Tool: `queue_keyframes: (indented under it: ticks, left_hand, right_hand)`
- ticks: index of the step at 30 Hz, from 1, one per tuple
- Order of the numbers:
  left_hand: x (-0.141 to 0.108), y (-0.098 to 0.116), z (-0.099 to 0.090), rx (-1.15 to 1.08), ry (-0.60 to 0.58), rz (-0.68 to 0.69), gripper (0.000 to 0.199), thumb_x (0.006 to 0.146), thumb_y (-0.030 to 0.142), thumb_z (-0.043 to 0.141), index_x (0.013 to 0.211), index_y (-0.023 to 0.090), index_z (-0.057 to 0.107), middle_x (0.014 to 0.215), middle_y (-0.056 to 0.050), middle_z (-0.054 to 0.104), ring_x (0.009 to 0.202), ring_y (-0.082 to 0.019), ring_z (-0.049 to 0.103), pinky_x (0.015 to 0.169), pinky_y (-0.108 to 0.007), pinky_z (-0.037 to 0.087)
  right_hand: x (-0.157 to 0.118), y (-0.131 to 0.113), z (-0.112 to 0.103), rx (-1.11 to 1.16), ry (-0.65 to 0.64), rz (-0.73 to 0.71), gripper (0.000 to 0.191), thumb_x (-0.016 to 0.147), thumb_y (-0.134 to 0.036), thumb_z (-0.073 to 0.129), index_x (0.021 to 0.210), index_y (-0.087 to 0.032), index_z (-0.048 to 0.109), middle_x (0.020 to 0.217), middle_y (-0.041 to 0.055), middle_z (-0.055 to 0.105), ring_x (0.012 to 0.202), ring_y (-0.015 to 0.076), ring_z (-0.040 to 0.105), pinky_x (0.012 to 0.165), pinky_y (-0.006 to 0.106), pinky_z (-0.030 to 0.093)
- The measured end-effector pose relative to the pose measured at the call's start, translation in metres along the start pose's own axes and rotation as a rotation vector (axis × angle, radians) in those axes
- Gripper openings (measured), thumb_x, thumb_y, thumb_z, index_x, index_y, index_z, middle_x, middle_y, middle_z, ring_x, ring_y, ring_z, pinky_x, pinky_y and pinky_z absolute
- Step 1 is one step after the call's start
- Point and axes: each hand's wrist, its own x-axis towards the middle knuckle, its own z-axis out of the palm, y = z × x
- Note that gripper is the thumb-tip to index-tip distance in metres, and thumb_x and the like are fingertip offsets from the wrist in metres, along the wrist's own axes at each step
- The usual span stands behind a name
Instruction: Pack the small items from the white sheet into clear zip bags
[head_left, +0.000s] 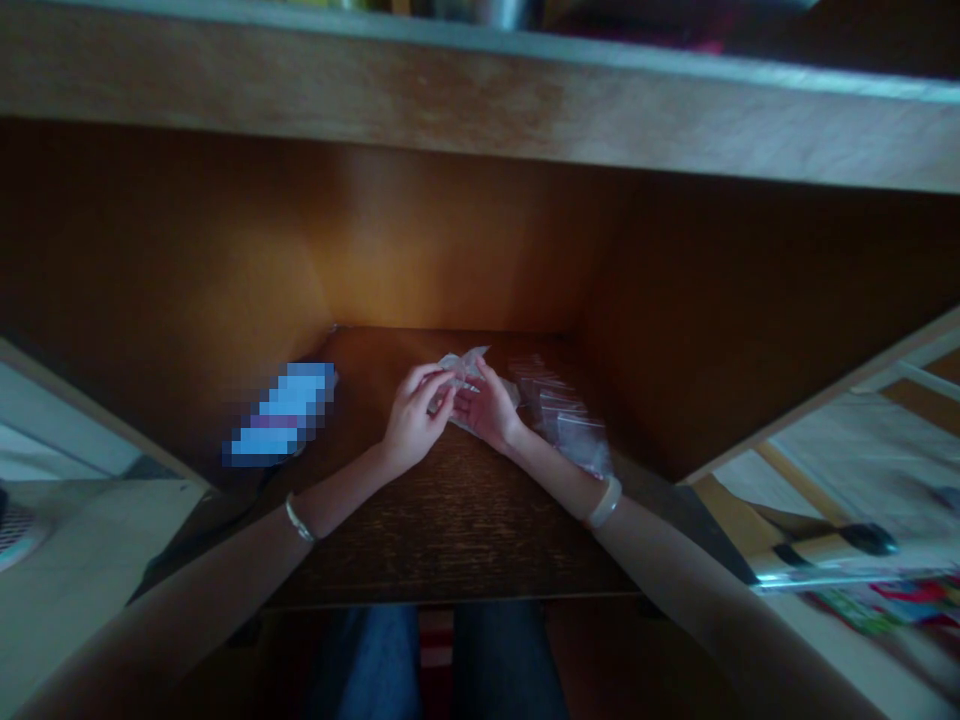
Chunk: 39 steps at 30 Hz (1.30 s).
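Crumpled clear plastic, seemingly a small bag (466, 362), is between my two hands above the dark wooden surface. My left hand (418, 418) is closed, its thumb and fingertips pinching the near left part of the plastic. From the other side my right hand (491, 408) holds the plastic, thumb raised along it and fingers curled toward the left fingertips. Whatever may be inside the plastic is too small and blurred to make out. Just right of my right hand, a row of overlapping clear plastic bags (566, 415) lies flat on the surface.
A phone-like blurred-out bright object (283, 415) sits at the left, with a dark cable near it. The wooden desktop (450, 530) is enclosed by side panels and a back panel (450, 240). A thick shelf edge (480, 100) crosses above my hands.
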Motion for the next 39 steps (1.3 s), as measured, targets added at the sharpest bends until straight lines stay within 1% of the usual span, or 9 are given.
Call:
queue_keyframes:
  ticks: [7, 11, 15, 20, 22, 25, 29, 33, 39]
  left_hand:
    - [0.000, 0.005, -0.005, 0.009, 0.055, -0.064, 0.008, 0.087, 0.023, 0.057, 0.083, 0.019, 0.063, 0.089, -0.003, 0.061, 0.088, -0.016, 0.060, 0.081, -0.033, 0.051]
    - [0.000, 0.002, -0.003, -0.006, 0.042, -0.059, 0.005, 0.084, 0.022, 0.061, 0.087, 0.019, 0.063, 0.094, -0.005, 0.062, 0.093, -0.018, 0.061, 0.084, -0.035, 0.050]
    - [0.000, -0.001, 0.001, 0.015, 0.017, 0.002, 0.017, 0.080, 0.022, 0.068, 0.096, 0.021, 0.062, 0.108, -0.005, 0.065, 0.101, -0.020, 0.062, 0.087, -0.038, 0.047]
    - [0.002, 0.001, 0.000, -0.025, 0.021, 0.053, 0.014, 0.080, 0.023, 0.068, 0.093, 0.022, 0.062, 0.096, -0.001, 0.071, 0.091, -0.018, 0.066, 0.085, -0.037, 0.046]
    - [0.001, 0.003, -0.001, -0.059, 0.045, 0.021, 0.009, 0.080, 0.022, 0.067, 0.083, 0.021, 0.059, 0.088, -0.001, 0.071, 0.085, -0.017, 0.067, 0.082, -0.035, 0.046]
    - [0.000, 0.003, 0.000, -0.107, 0.083, -0.070, 0.018, 0.080, 0.016, 0.064, 0.073, 0.020, 0.048, 0.078, 0.000, 0.069, 0.077, -0.015, 0.066, 0.074, -0.031, 0.047]
    - [0.000, 0.002, 0.001, -0.143, 0.088, -0.076, 0.024, 0.081, 0.012, 0.060, 0.069, 0.020, 0.041, 0.085, -0.002, 0.070, 0.082, -0.015, 0.066, 0.075, -0.031, 0.047]
    - [0.000, 0.002, 0.000, -0.136, 0.114, -0.050, 0.019, 0.082, 0.014, 0.061, 0.070, 0.020, 0.047, 0.094, -0.005, 0.071, 0.093, -0.018, 0.066, 0.082, -0.034, 0.047]
    - [0.002, 0.003, -0.003, -0.124, 0.144, -0.029, 0.010, 0.081, 0.017, 0.064, 0.076, 0.020, 0.057, 0.092, -0.004, 0.073, 0.086, -0.018, 0.068, 0.081, -0.036, 0.049]
  right_hand:
    - [0.003, -0.004, -0.008, 0.116, 0.084, 0.008, 0.045, 0.076, -0.067, 0.051, 0.075, -0.022, 0.047, 0.072, 0.0070, 0.062, 0.073, 0.0215, 0.064, 0.073, 0.041, 0.054]
    - [0.002, -0.005, -0.006, 0.210, 0.111, 0.055, 0.040, 0.074, -0.061, 0.059, 0.075, -0.022, 0.050, 0.071, 0.0054, 0.062, 0.070, 0.0198, 0.062, 0.070, 0.038, 0.053]
    - [0.002, -0.003, -0.006, 0.342, 0.096, 0.120, 0.038, 0.071, -0.057, 0.065, 0.080, -0.021, 0.056, 0.076, 0.0035, 0.064, 0.072, 0.0168, 0.061, 0.071, 0.033, 0.050]
    - [0.006, -0.002, -0.010, 0.367, 0.147, 0.117, 0.035, 0.071, -0.055, 0.066, 0.076, -0.022, 0.056, 0.072, 0.0014, 0.063, 0.070, 0.0157, 0.059, 0.068, 0.030, 0.048]
    - [0.006, -0.002, -0.012, 0.373, 0.151, 0.118, 0.034, 0.071, -0.055, 0.066, 0.074, -0.022, 0.056, 0.069, 0.0006, 0.062, 0.069, 0.0159, 0.058, 0.066, 0.030, 0.047]
    - [0.006, -0.002, -0.012, 0.382, 0.148, 0.122, 0.032, 0.073, -0.053, 0.065, 0.071, -0.022, 0.056, 0.067, 0.0009, 0.061, 0.069, 0.0164, 0.058, 0.065, 0.030, 0.047]
    - [0.005, -0.003, -0.012, 0.373, 0.119, 0.118, 0.031, 0.075, -0.052, 0.062, 0.071, -0.022, 0.055, 0.067, 0.0007, 0.061, 0.069, 0.0163, 0.059, 0.066, 0.029, 0.046]
    - [0.002, -0.007, -0.009, 0.371, 0.151, 0.143, 0.033, 0.076, -0.053, 0.060, 0.071, -0.021, 0.057, 0.067, 0.0017, 0.062, 0.068, 0.0158, 0.059, 0.066, 0.030, 0.046]
    - [-0.002, -0.010, -0.003, 0.362, 0.174, 0.113, 0.031, 0.075, -0.053, 0.059, 0.071, -0.022, 0.054, 0.064, -0.0011, 0.060, 0.062, 0.0159, 0.058, 0.058, 0.029, 0.044]
